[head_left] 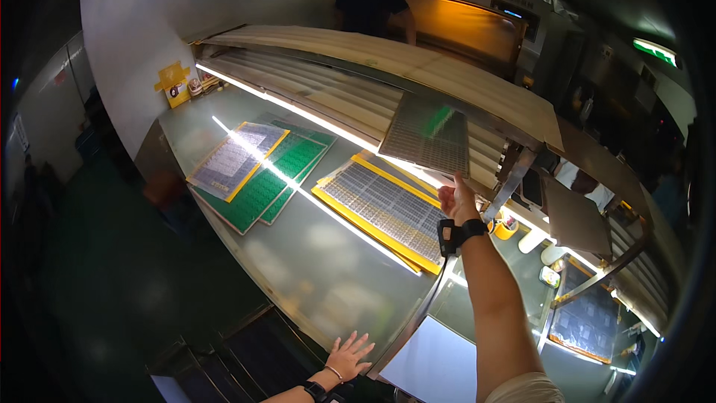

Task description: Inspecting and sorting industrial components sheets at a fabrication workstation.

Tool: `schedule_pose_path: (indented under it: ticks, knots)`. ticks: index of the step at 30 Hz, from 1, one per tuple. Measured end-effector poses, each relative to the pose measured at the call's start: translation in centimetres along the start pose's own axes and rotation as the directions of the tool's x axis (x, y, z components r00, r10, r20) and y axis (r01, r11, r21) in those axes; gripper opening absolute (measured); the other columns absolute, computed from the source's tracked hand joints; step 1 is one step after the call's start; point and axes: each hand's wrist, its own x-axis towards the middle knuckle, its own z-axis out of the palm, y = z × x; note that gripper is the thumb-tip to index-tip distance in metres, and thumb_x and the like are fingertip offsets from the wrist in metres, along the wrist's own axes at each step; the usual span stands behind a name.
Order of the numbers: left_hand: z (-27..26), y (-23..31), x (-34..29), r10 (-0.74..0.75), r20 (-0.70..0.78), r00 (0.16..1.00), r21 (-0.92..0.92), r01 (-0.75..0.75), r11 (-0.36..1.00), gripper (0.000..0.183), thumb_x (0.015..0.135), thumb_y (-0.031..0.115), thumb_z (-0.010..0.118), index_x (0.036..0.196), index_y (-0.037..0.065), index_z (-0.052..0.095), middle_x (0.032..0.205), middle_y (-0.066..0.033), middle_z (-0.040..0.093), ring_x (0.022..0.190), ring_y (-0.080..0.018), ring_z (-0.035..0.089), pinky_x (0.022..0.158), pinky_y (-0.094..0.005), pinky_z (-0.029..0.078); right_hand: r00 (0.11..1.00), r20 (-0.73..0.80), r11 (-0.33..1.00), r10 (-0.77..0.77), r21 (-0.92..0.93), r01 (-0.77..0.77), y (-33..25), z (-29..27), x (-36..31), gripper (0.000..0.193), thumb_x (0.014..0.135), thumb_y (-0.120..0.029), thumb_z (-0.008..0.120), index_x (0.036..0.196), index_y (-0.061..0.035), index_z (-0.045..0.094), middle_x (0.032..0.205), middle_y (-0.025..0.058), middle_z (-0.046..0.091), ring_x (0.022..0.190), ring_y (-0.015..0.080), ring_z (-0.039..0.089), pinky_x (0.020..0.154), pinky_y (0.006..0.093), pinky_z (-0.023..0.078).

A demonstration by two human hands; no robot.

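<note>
My right hand (461, 200) reaches up to the near corner of a thin dark patterned panel (426, 134), its fingers curled at that corner. The panel tilts over the front of a slatted rack, with a green glare on it. My left hand (348, 357) lies spread on the near edge of the metal table (298, 269), holding nothing. Between the hands and the rack lie yellow-edged grid-patterned sheets (388, 213), stacked slightly askew. Farther left, green circuit-board panels (250, 198) lie partly under a translucent yellow-edged sheet (237, 158).
A slatted rack (298, 93) with a bright tube light spans the table's back. A metal post (514, 179) stands right of my right hand. Tape rolls (506, 225) and a white sheet (425, 362) are at the right. Another person (369, 4) stands behind the rack.
</note>
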Motion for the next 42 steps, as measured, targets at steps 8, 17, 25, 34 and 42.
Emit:
schedule_pose_path:
  ticks: [8, 17, 25, 34, 42]
  knots:
    - [-0.6, -2.1, 0.5, 0.133, 0.116, 0.984, -0.088, -0.124, 0.988, 0.054, 0.084, 0.040, 0.051, 0.133, 0.023, 0.037, 0.143, -0.0041, 0.026, 0.131, -0.0251, 0.025, 0.103, -0.0484, 0.025, 0.904, 0.182, 0.920, -0.387, 0.143, 0.365, 3.8, 0.7, -3.0, 0.033, 0.088, -0.032, 0.050, 0.089, -0.0005, 0.060, 0.085, 0.0119, 0.065, 0.074, 0.0202, 0.063, 0.069, 0.0297, 0.052]
    - [-10.2, -9.4, -2.2, -0.585, -0.065, 0.808, -0.944, 0.140, 0.299, 0.035, 0.085, 0.023, 0.059, 0.110, -0.002, 0.057, 0.098, -0.0105, 0.064, 0.090, -0.0127, 0.059, 0.080, -0.0271, 0.046, 0.940, 0.064, 0.879, -0.335, 0.382, 0.287, 13.0, -8.8, -24.1, 0.030, 0.086, -0.008, 0.053, 0.115, -0.0001, 0.049, 0.110, 0.0113, 0.058, 0.104, 0.0241, 0.054, 0.090, 0.0355, 0.044]
    - [-17.7, -2.8, -3.3, -0.174, -0.213, 0.961, -0.920, -0.257, -0.296, 0.074, 0.087, 0.056, 0.038, 0.139, 0.006, 0.020, 0.143, -0.0149, 0.022, 0.130, -0.0271, 0.028, 0.103, -0.0411, 0.027, 0.756, 0.454, 0.350, -0.471, -0.691, 0.633, 16.3, -1.0, -30.2, 0.031, 0.080, 0.000, 0.047, 0.109, -0.0022, 0.057, 0.103, 0.0160, 0.060, 0.088, 0.0317, 0.061, 0.073, 0.0362, 0.051]
    - [-7.1, -2.7, -3.2, -0.470, 0.133, 0.873, -0.424, -0.378, -0.823, 0.066, 0.086, 0.060, 0.031, 0.129, 0.011, 0.038, 0.126, -0.0138, 0.047, 0.115, -0.0329, 0.045, 0.095, -0.0510, 0.036, 0.312, 0.950, -0.311, 0.011, -0.293, 0.904, 29.3, 2.0, -29.1, 0.060, 0.063, -0.035, 0.069, 0.114, -0.0085, 0.051, 0.110, 0.0171, 0.054, 0.102, 0.0320, 0.052, 0.089, 0.0378, 0.043]
    - [-5.0, -4.3, -3.9, -0.383, 0.184, 0.905, -0.406, -0.285, -0.868, 0.072, 0.084, 0.064, 0.029, 0.125, 0.007, 0.043, 0.125, -0.0137, 0.048, 0.111, -0.0342, 0.046, 0.095, -0.0498, 0.035, 0.311, 0.946, -0.283, 0.097, -0.273, 0.919, 30.3, 1.4, -29.8, 0.054, 0.067, -0.039, 0.066, 0.102, -0.0009, 0.051, 0.116, 0.0212, 0.048, 0.106, 0.0337, 0.050, 0.093, 0.0368, 0.041]
